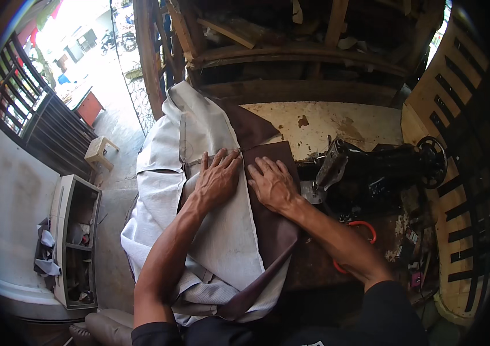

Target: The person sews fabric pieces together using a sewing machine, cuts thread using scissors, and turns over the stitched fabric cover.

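Note:
My left hand [217, 180] lies flat, fingers spread, on a pale grey cloth [158, 190] that drapes over the left end of a worn sewing table [337, 124]. My right hand [272, 183] presses flat on a dark brown cloth [273, 230] just beside it. The two hands nearly touch where the pale and the brown fabric meet along a seam. A black sewing machine [383, 167] stands to the right of my right hand, its needle end close to the brown cloth.
Orange-handled scissors [360, 228] lie on the table by my right forearm. A white shelf unit [74, 242] stands on the floor at left, with a small stool [100, 153] beyond it. Wooden beams and shelves rise behind the table.

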Available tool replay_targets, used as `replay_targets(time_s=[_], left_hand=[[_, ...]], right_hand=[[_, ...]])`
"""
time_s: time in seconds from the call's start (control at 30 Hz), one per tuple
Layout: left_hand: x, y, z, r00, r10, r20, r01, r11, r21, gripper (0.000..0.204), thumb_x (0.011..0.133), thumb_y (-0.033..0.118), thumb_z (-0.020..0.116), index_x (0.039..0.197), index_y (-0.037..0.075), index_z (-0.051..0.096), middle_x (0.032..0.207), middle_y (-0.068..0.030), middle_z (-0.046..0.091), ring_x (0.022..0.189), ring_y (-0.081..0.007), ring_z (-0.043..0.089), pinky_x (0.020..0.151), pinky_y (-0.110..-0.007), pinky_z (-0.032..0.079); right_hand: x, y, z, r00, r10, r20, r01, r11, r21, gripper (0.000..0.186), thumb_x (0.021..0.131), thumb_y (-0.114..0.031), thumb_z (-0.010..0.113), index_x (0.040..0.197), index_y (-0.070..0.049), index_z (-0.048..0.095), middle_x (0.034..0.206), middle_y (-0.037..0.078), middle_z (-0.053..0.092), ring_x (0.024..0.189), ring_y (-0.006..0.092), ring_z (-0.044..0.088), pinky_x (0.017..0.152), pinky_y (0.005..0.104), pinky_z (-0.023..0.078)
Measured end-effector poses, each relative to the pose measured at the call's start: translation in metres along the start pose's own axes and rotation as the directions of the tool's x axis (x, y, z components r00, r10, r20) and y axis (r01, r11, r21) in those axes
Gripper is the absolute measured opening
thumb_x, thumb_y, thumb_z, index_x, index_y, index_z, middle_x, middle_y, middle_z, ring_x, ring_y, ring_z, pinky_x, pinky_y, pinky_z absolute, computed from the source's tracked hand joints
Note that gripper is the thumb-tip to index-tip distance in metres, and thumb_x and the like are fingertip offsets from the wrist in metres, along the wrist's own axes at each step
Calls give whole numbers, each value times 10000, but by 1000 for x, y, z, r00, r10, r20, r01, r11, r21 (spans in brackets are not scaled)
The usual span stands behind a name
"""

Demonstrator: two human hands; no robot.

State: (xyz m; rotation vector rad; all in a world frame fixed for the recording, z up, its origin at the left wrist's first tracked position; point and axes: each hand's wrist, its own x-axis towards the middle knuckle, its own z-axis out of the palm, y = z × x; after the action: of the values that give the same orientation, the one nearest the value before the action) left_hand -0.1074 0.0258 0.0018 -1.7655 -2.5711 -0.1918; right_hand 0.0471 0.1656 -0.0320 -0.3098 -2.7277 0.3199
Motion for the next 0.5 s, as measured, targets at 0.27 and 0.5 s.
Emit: replay_targets(time_s=[0.27, 0.5], left_hand=[[-1, 3, -4, 996, -62, 70, 69, 992, -103, 581, 990, 283, 513, 1540, 106, 448, 1673, -66, 367, 1575, -321, 259, 1269, -649, 117], [-14, 18, 5, 998, -67, 2, 67, 989, -129, 656, 998, 407, 476, 1581, 111, 420, 1702, -69, 314, 1591, -329, 215, 1274, -631, 62]], right_hand=[[-78, -27, -90, 968, -120, 220, 89, 985, 147, 485, 980, -334, 672, 1369, -47, 628, 1478, 233, 545, 1429, 404, 468, 1172, 560, 373], [-142, -59, -120, 972, 142, 185, -174, 970, 170, 422, 916, -227, 739, 1289, -40, 680, 1403, 230, 573, 1333, 379, 529, 1088, 561, 426]])
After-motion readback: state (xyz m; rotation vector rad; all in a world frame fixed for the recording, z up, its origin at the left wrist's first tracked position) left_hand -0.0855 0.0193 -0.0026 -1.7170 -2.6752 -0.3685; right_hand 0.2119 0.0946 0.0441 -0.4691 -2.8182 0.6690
